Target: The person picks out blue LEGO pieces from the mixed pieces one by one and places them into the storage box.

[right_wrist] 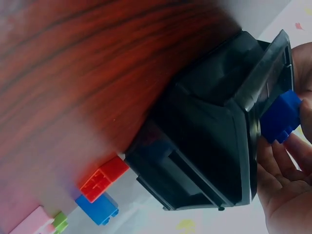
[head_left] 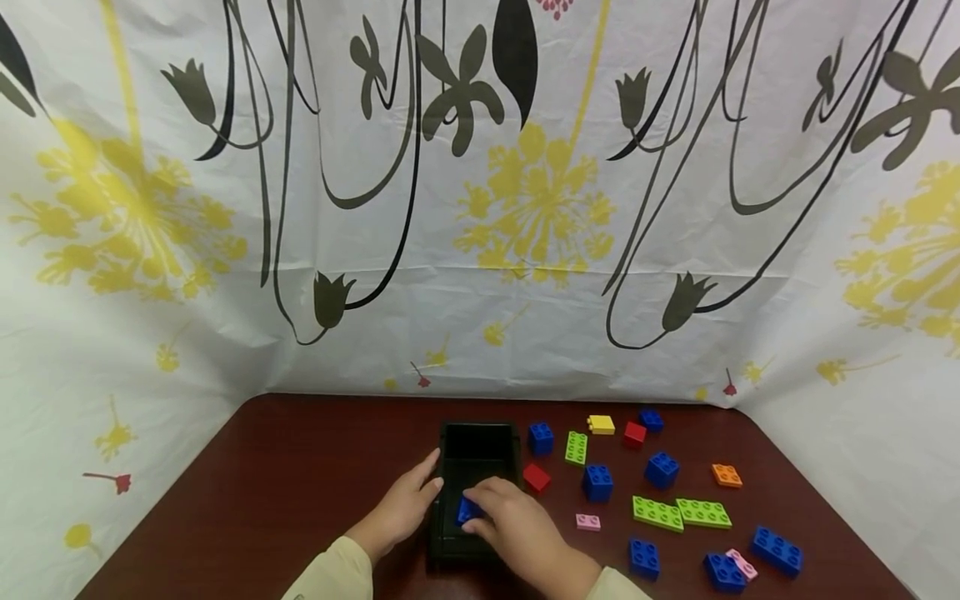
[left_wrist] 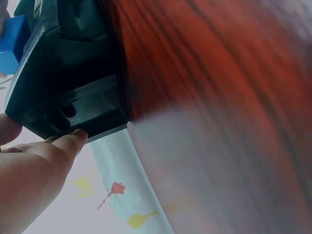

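A black plastic bin (head_left: 483, 546) stands on the dark wooden table. My left hand (head_left: 401, 504) holds the bin's left side, its thumb near the rim and its fingers along the outer wall; in the left wrist view those fingers (left_wrist: 73, 140) lie against the bin. My right hand (head_left: 521, 529) reaches over the near part of the bin and pinches a blue brick (head_left: 467, 510) between thumb and fingers. The right wrist view shows that blue brick (right_wrist: 282, 117) at the bin's rim level. Part of it is hidden by the fingers.
Loose bricks lie right of the bin: several blue ones (head_left: 597, 483), two red (head_left: 536, 478), several light green (head_left: 657, 513), a yellow (head_left: 601, 425), an orange (head_left: 727, 476) and two pink (head_left: 588, 522). A patterned cloth (head_left: 480, 333) hangs behind the table.
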Demonstrator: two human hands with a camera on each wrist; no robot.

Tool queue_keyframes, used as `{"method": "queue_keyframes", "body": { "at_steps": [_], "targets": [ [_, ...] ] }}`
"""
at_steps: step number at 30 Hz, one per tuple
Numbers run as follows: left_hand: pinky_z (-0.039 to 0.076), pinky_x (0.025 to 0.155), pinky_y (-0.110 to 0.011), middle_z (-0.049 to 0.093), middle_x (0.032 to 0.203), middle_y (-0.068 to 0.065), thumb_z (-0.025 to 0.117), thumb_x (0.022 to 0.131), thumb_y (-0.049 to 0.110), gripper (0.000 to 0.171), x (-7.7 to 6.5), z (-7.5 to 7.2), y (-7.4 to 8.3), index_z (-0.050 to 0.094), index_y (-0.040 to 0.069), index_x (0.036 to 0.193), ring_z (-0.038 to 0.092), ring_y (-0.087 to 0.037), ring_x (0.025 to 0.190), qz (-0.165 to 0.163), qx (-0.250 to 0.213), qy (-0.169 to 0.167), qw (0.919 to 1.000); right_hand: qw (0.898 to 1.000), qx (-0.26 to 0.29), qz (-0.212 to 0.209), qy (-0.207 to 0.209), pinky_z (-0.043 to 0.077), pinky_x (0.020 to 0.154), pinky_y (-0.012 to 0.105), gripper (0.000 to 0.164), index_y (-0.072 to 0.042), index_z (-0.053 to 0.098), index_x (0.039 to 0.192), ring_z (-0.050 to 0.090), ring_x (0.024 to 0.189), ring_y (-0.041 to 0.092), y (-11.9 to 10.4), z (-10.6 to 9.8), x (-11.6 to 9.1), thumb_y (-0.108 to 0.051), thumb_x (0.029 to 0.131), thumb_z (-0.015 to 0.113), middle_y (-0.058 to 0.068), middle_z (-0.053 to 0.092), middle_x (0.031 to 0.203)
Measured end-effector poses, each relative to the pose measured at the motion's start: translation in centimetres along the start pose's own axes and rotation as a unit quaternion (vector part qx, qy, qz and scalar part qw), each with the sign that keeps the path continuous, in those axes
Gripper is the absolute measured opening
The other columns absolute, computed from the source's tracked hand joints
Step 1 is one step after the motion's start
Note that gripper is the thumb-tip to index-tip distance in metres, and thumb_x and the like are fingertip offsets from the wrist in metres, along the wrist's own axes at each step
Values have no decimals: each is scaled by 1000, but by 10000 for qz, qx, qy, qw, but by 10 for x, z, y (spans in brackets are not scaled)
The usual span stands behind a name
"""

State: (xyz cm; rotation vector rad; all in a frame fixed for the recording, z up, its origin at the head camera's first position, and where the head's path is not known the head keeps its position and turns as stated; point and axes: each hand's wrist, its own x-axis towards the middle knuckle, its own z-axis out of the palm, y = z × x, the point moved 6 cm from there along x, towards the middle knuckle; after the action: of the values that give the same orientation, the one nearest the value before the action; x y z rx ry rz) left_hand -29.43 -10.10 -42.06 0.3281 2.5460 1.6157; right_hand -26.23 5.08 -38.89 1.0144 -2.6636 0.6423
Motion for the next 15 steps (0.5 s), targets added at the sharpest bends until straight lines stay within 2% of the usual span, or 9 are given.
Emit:
{"method": "queue_keyframes", "body": {
  "at_steps": [15],
  "targets": [
    [22,108,-65,28,151,-29,45,103,15,55,2,0,1,24,-1,151,25,-47,139,-5,48,-39,10000,9989,88,250,-399,55,82,28,33,-7,70,114,61,98,10,2,11,12,-22,85,75,0,65,107]
  ]
}}
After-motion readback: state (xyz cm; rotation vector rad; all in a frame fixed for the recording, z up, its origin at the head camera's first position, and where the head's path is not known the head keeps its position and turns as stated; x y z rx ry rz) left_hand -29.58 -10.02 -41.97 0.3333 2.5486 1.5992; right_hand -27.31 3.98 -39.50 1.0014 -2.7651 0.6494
